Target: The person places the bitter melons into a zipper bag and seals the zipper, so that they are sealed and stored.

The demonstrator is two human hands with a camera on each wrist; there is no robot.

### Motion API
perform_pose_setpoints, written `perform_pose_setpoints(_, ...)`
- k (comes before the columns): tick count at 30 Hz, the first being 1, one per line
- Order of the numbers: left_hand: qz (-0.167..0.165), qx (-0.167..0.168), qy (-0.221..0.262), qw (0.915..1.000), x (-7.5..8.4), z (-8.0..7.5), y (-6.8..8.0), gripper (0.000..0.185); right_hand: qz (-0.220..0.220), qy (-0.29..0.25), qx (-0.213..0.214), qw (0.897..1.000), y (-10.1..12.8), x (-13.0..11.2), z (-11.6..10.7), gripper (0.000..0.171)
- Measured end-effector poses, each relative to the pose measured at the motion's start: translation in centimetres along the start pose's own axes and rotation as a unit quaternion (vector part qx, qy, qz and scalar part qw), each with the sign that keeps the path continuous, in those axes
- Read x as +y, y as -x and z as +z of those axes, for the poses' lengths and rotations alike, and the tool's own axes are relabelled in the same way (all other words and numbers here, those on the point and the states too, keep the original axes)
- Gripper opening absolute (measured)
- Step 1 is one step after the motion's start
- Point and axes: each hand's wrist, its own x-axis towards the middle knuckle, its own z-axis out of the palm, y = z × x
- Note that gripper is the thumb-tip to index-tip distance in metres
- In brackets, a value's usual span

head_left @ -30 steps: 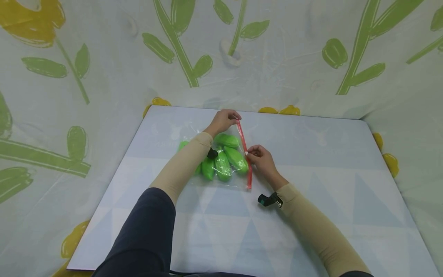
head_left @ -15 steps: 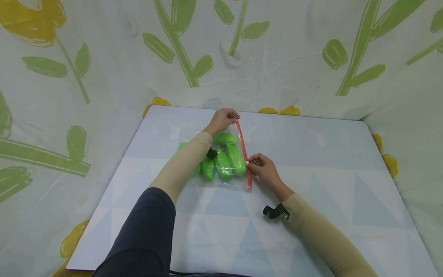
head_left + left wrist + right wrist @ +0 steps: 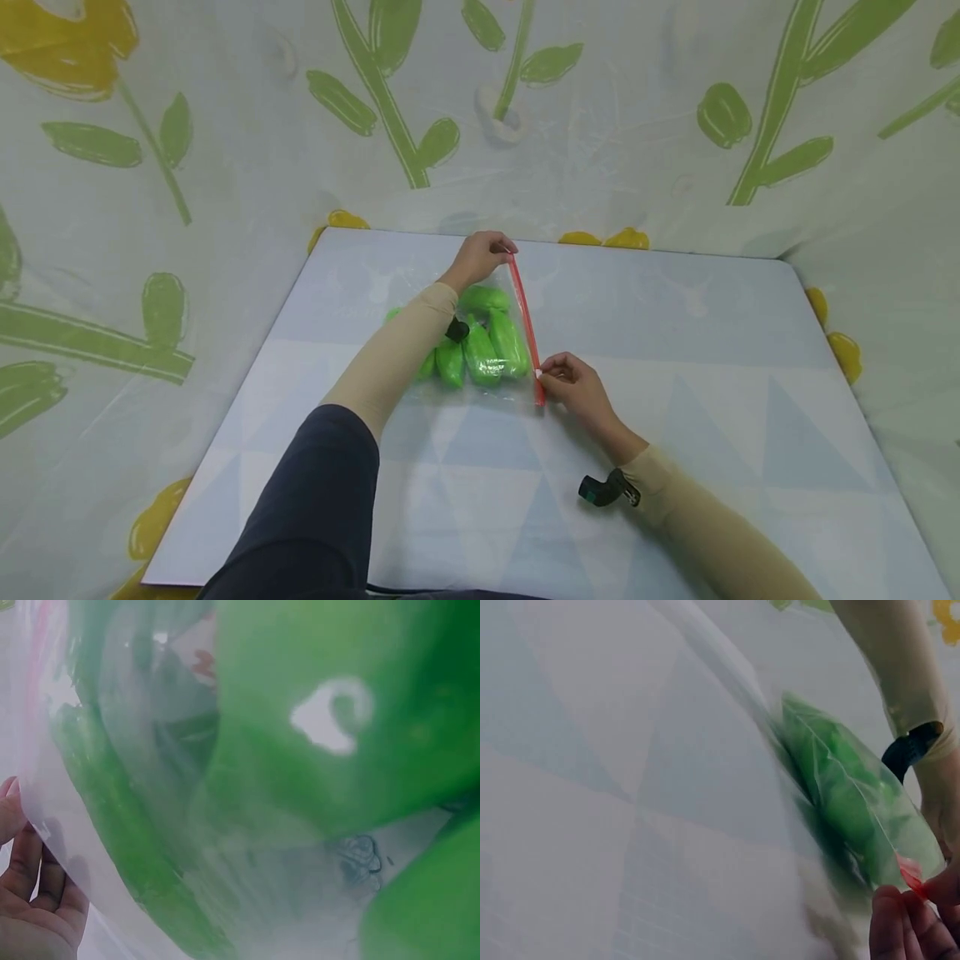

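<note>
A clear zip bag (image 3: 517,395) lies on the table with several smooth, elongated bright green pieces (image 3: 482,354) inside. Its red zip strip (image 3: 524,308) runs along the right side. At the far end of that strip, my left hand (image 3: 483,256) pinches the bag's corner. Farther down the strip, near its close end, my right hand (image 3: 579,387) pinches a small white slider (image 3: 537,372) between thumb and forefinger. In the left wrist view the green pieces fill most of the picture, with my left fingers (image 3: 30,862) at the bag's edge. My left forearm hides part of the bag.
The table (image 3: 675,433) has a pale cover of blue and white triangles. Behind and beside it hangs a curtain (image 3: 637,125) printed with green leaves and yellow flowers. Black wrist cameras (image 3: 609,489) sit on both forearms.
My right hand has slid toward me along the red strip with the slider, its forearm drawing back. The left hand stays at the far corner, shifting only slightly. The green pieces have settled a little.
</note>
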Motion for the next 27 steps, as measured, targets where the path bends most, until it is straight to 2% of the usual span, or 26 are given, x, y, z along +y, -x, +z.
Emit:
perform_pose_setpoints(6,-0.008,0.0,-0.003,1.0,0.0,-0.1,-0.3,0.021,-0.005,-0.025,-0.002,1.0,1.3,-0.2,-0.2,0.017)
perform_pose_setpoints(13,-0.008,0.001,-0.005,1.0,0.1,0.0,-0.5,0.019,0.023,-0.064,-0.028,0.997,3.4,-3.3,-0.7,0.02)
perform_pose_setpoints(21,-0.013,-0.003,-0.002,0.9999,0.0,0.2,-0.5,0.022,0.014,-0.09,-0.042,0.995,3.7,-3.0,-0.8,0.022)
perform_pose_setpoints(27,-0.009,-0.012,0.006,0.9999,0.1,0.6,-0.2,0.023,0.019,-0.08,-0.041,0.996,3.8,-2.6,-0.9,0.022)
